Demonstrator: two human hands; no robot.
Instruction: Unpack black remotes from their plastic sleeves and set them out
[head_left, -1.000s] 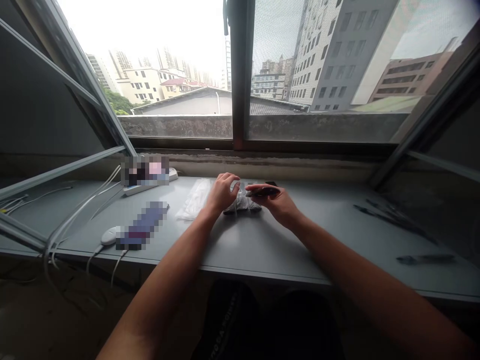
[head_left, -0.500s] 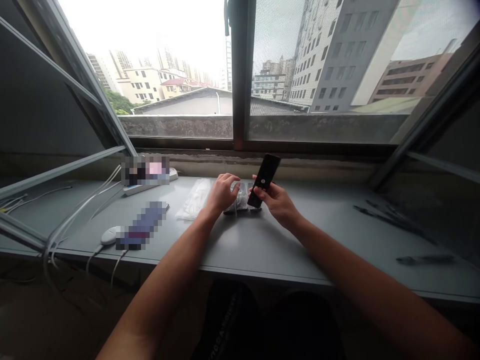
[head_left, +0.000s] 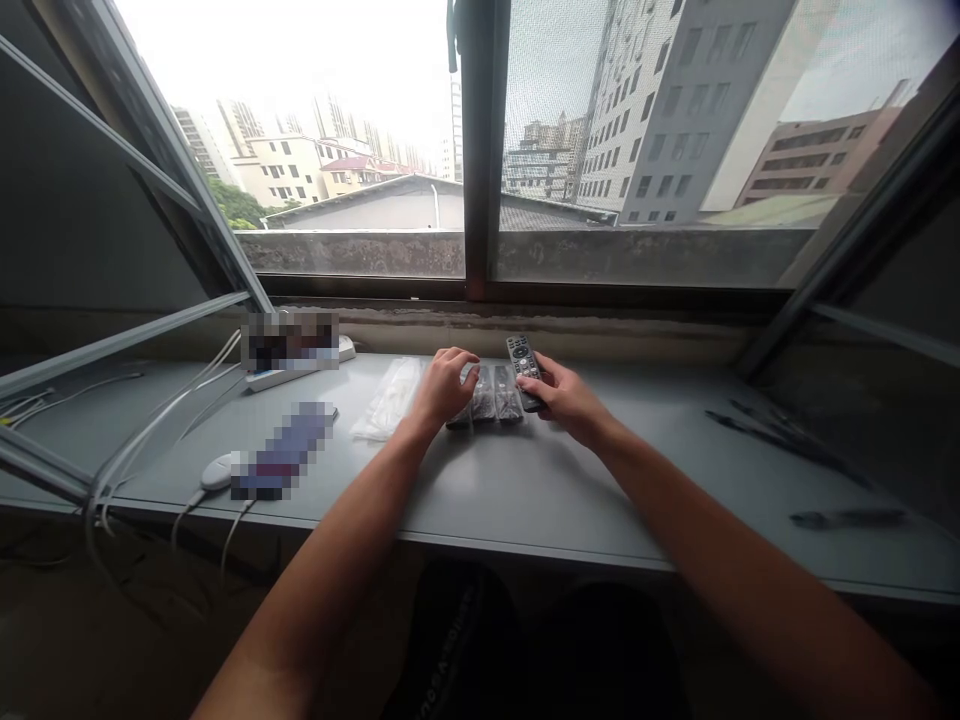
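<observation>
My right hand (head_left: 564, 398) grips a black remote control (head_left: 520, 350), its button side facing me and its thumb on the keys. The remote is held tilted just above the table. To its left, several dark remotes in clear plastic sleeves (head_left: 508, 396) lie side by side. My left hand (head_left: 447, 386) rests over the left end of that row, fingers curved and thumb apart, with nothing visible between them. It partly hides the sleeved remotes. Left of this hand lies a heap of clear plastic bags (head_left: 386, 402).
A white power strip (head_left: 300, 374) with blurred-out items stands at the back left. Nearer are a pixelated bluish object (head_left: 289, 450), a white round device (head_left: 219, 471) and loose white cables (head_left: 112, 470). Dark cables (head_left: 787, 440) lie on the right. A window frame (head_left: 480, 150) rises behind the table (head_left: 525, 500).
My right hand has lowered the remote and turned it, so its full keypad now shows instead of a mostly plain dark face. More of the sleeved remotes is uncovered. My left hand has stayed put.
</observation>
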